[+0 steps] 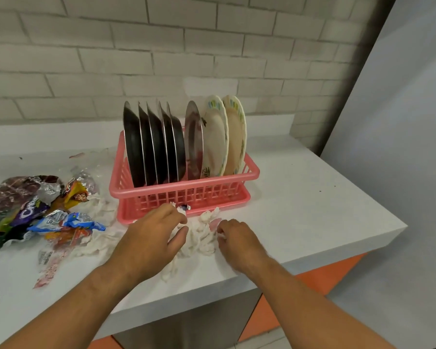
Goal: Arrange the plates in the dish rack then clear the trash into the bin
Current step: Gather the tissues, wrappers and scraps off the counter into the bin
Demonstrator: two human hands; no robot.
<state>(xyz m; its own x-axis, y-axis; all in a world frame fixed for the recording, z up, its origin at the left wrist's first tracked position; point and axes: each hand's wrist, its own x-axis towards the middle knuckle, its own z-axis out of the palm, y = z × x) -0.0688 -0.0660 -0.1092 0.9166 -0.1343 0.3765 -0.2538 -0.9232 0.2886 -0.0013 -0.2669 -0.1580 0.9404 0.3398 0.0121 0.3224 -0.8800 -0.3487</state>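
I see plates point(176, 144) upright in pink dish rack point(186, 187); crumpled white tissues point(202, 238) just before it; wrappers point(35, 210) heaped left.

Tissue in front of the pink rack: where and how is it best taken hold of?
Gather the tissue at its bunched middle from above, closing in from both sides, where the left hand and right hand pinch it. It lies loose and sprawling on the counter by the rack, so one edge would likely trail.

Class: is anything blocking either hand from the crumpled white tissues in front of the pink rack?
Nothing visible does: the left hand and right hand both grip the crumpled white tissues, in front of the pink plastic dish rack.
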